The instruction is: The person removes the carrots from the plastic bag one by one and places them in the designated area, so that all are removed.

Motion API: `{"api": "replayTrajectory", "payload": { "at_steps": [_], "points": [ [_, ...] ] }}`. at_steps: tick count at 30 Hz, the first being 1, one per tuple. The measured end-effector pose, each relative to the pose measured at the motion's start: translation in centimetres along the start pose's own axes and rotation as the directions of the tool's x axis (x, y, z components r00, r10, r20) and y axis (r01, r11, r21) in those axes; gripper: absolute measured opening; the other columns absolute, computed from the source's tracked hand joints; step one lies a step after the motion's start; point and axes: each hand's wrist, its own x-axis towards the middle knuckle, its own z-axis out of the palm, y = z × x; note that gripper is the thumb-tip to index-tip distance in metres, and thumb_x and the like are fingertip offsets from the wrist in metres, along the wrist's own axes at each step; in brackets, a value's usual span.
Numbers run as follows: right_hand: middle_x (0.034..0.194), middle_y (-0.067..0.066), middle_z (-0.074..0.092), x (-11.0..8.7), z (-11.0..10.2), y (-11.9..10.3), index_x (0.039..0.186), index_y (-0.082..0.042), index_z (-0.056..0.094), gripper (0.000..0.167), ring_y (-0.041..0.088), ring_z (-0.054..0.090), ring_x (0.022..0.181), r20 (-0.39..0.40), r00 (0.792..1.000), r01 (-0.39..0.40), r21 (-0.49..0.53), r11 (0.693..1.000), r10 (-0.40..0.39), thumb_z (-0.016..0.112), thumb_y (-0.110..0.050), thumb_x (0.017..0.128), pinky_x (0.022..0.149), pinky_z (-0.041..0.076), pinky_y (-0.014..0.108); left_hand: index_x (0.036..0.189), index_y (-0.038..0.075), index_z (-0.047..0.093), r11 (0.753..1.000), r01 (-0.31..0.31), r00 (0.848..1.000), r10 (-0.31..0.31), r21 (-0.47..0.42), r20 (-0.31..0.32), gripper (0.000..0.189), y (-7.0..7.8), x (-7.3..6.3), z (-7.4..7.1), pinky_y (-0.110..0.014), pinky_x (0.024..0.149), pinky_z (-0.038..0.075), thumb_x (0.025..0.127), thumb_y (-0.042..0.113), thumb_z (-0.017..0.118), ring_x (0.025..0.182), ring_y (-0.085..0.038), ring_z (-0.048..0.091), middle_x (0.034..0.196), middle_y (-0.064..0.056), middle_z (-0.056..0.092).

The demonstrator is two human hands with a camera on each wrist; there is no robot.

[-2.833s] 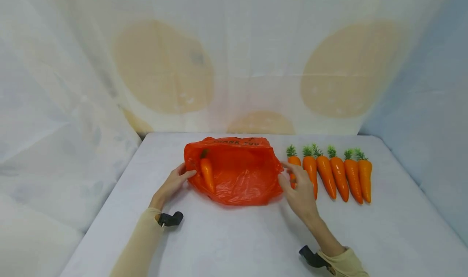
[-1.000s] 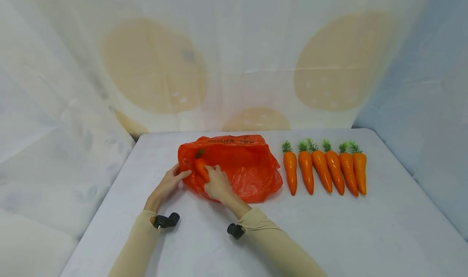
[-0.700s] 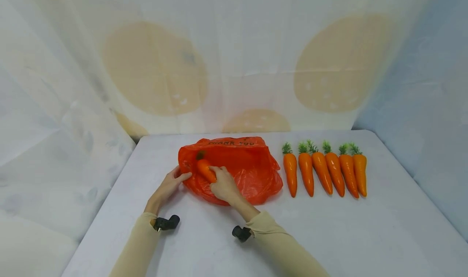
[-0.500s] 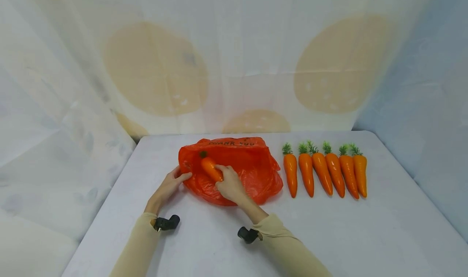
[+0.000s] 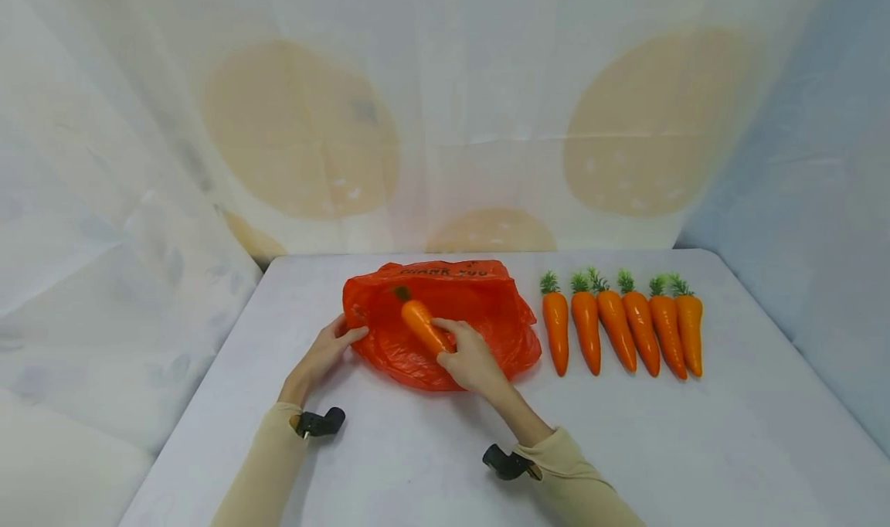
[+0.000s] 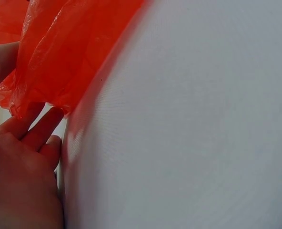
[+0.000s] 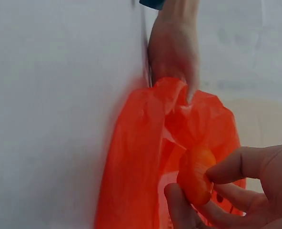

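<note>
My right hand (image 5: 476, 363) pinches an orange carrot (image 5: 422, 324) near its narrow lower end, thumb and fingers on either side. The carrot slants at the mouth of a red plastic bag (image 5: 406, 368), its dark green top pointing up and left. In the right wrist view the carrot (image 7: 196, 176) shows nearly end-on between the fingertips, with the bag behind it. My left hand (image 5: 323, 357) holds the bag's left edge, thumb over the rim and fingers outside. The left wrist view shows those fingers behind the red plastic (image 6: 79, 43).
Several more carrots with green tops, among them a nearest one (image 5: 556, 334), lie in a row right of the bag. All rest on a white-covered table (image 5: 389, 465). A patterned cloth (image 5: 480, 125) hangs behind, with pale cloth at both sides.
My right hand went from the bag's right edge to the carrot inside, took hold of it and drew it rightward toward the bag's middle. The left hand stays at the left edge.
</note>
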Motion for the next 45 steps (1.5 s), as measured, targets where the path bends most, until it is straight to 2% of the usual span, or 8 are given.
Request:
{"api": "replayTrajectory", "payload": {
  "at_steps": [13, 18, 22, 25, 30, 35, 39, 45],
  "points": [
    [0.124, 0.007, 0.058, -1.1, -3.9, 0.4, 0.137, -0.017, 0.059, 0.053, 0.023, 0.054, 0.092, 0.009, 1.0, 0.023, 0.028, 0.999, -0.023, 0.062, -0.001, 0.086, 0.075, 0.054, 0.032, 0.158, 0.019, 0.024, 1.0, -0.009, 1.0, 0.009, 0.003, 0.007, 0.076, -0.3, 0.2, -0.2, -0.064, 0.118, 0.013, 0.096, 0.048, 0.058, 0.143, -0.031, 0.029, 0.156, -0.01, 0.036],
    [0.124, 0.003, 0.059, -1.4, -5.2, 0.5, 0.137, -0.021, 0.059, 0.057, 0.023, 0.054, 0.092, 0.053, 0.998, 0.031, 0.02, 0.999, -0.032, 0.059, -0.001, 0.084, 0.073, 0.053, 0.031, 0.157, 0.019, 0.025, 1.0, -0.01, 1.0, 0.01, -0.008, 0.004, 0.074, -0.1, 0.2, -0.1, -0.063, 0.118, 0.014, 0.097, 0.046, 0.059, 0.143, -0.03, 0.03, 0.156, -0.009, 0.036],
    [0.127, 0.004, 0.058, -1.6, -6.2, 0.8, 0.137, -0.019, 0.06, 0.056, 0.023, 0.053, 0.09, 0.09, 0.993, 0.076, -0.03, 0.997, -0.073, 0.058, -0.001, 0.083, 0.07, 0.05, 0.03, 0.157, 0.02, 0.026, 1.0, -0.002, 1.0, 0.002, -0.019, 0.003, 0.072, 0.0, 0.2, -0.1, -0.062, 0.119, 0.014, 0.097, 0.044, 0.059, 0.142, -0.029, 0.031, 0.155, -0.008, 0.037],
    [0.126, 0.006, 0.058, -1.7, -6.7, 1.2, 0.135, -0.017, 0.061, 0.054, 0.022, 0.053, 0.09, 0.127, 0.987, 0.109, -0.063, 0.992, -0.101, 0.058, -0.001, 0.083, 0.071, 0.05, 0.03, 0.158, 0.018, 0.023, 1.0, 0.013, 1.0, -0.013, -0.022, 0.014, 0.072, 1.0, -0.3, -0.1, -0.064, 0.118, 0.013, 0.098, 0.04, 0.058, 0.143, -0.032, 0.028, 0.157, -0.01, 0.035],
    [0.128, 0.005, 0.059, -2.1, -7.7, 1.8, 0.135, -0.017, 0.061, 0.055, 0.022, 0.055, 0.095, 0.186, 0.971, 0.16, -0.052, 0.986, -0.147, 0.057, 0.0, 0.083, 0.077, 0.051, 0.032, 0.158, 0.011, 0.021, 0.999, 0.028, 0.999, -0.026, -0.043, 0.037, 0.071, 2.8, -1.4, -0.1, -0.063, 0.118, 0.012, 0.1, 0.03, 0.057, 0.145, -0.035, 0.026, 0.158, -0.016, 0.032],
    [0.129, 0.003, 0.059, -2.3, -8.9, 2.1, 0.136, -0.017, 0.06, 0.055, 0.023, 0.054, 0.099, 0.179, 0.957, 0.236, -0.019, 0.972, -0.229, 0.054, 0.002, 0.084, 0.08, 0.052, 0.036, 0.157, 0.011, 0.024, 0.996, -0.019, 0.999, 0.022, -0.083, 0.027, 0.069, 1.3, -0.6, -0.1, -0.059, 0.12, 0.011, 0.1, 0.03, 0.058, 0.142, -0.033, 0.03, 0.156, -0.014, 0.035],
    [0.132, 0.007, 0.059, -2.4, -10.1, 2.3, 0.136, -0.014, 0.06, 0.055, 0.025, 0.053, 0.101, 0.16, 0.948, 0.276, 0.011, 0.961, -0.275, 0.054, 0.004, 0.085, 0.081, 0.052, 0.039, 0.157, 0.015, 0.025, 0.996, -0.027, 0.999, 0.028, -0.081, 0.017, 0.07, 0.3, 0.0, -0.1, -0.058, 0.121, 0.009, 0.099, 0.036, 0.058, 0.142, -0.029, 0.03, 0.156, -0.01, 0.036],
    [0.134, 0.011, 0.056, -2.6, -12.6, 2.6, 0.138, -0.016, 0.058, 0.056, 0.029, 0.053, 0.101, 0.113, 0.973, 0.196, 0.062, 0.979, -0.202, 0.054, 0.004, 0.087, 0.07, 0.051, 0.032, 0.158, 0.013, 0.023, 0.997, 0.009, 1.0, -0.006, -0.081, 0.03, 0.07, 1.0, -0.3, -0.2, -0.059, 0.12, 0.007, 0.1, 0.033, 0.057, 0.145, -0.031, 0.026, 0.158, -0.012, 0.033]
  ]
}}
